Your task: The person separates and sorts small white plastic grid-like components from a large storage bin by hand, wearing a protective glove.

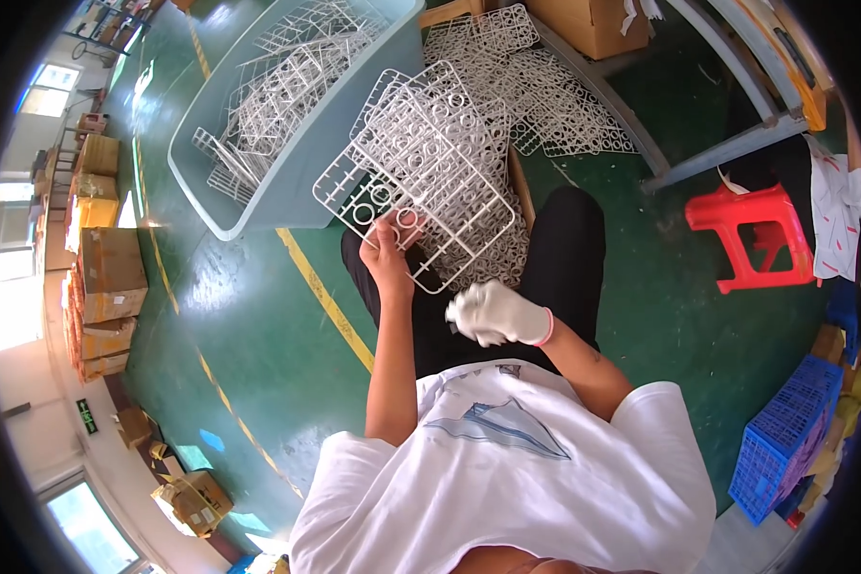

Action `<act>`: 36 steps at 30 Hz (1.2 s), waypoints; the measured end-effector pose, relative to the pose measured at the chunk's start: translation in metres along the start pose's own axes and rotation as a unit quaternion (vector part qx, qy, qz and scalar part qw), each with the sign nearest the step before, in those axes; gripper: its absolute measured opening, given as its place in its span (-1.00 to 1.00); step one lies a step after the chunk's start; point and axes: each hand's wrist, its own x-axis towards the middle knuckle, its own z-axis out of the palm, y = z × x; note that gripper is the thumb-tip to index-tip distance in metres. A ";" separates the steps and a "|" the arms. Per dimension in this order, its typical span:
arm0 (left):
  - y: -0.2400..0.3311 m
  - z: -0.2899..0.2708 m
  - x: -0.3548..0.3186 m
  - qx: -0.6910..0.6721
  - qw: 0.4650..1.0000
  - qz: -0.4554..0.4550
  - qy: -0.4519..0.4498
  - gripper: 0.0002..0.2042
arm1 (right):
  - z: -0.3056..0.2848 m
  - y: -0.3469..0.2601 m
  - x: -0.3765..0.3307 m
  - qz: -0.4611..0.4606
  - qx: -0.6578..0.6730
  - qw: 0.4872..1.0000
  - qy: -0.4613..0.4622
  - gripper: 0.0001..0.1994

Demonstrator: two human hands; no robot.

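A white plastic frame of thin bars with small rings (416, 182) is tilted in front of me. My bare left hand (388, 251) pinches its near edge. My right hand (500, 314), in a white knitted glove with a pink cuff, is just right of the frame's near corner and apart from it. Its fingers are curled closed and slightly blurred; whether anything is inside is hidden. Under and behind the frame is a heap of loose white rings (503, 256), between my knees. More ringed frames (569, 100) lie piled beyond it.
A large pale blue tub (301, 148) at the far left holds many stripped white frames. A red plastic stool (758, 230) and a metal table leg (727, 153) stand to the right. A blue crate (784, 435) is at the lower right. Cardboard boxes (113, 273) line the left wall.
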 end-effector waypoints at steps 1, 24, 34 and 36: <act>0.001 0.004 -0.001 0.015 1.000 -0.003 0.000 -0.64 | -0.005 0.018 0.012 -0.084 0.095 0.991 0.049 -0.83; 0.039 0.010 -0.005 -0.030 0.985 -0.083 -0.148 -0.52 | -0.011 0.065 0.070 -0.287 -0.278 0.833 0.381 -0.87; 0.035 0.011 -0.001 0.001 0.992 -0.040 -0.121 -0.53 | 0.000 0.018 0.018 -0.098 -0.003 0.977 0.191 -0.71; 0.037 0.014 -0.004 0.017 0.989 -0.047 -0.138 -0.56 | 0.004 0.022 0.032 -0.058 -0.067 0.959 0.268 -0.78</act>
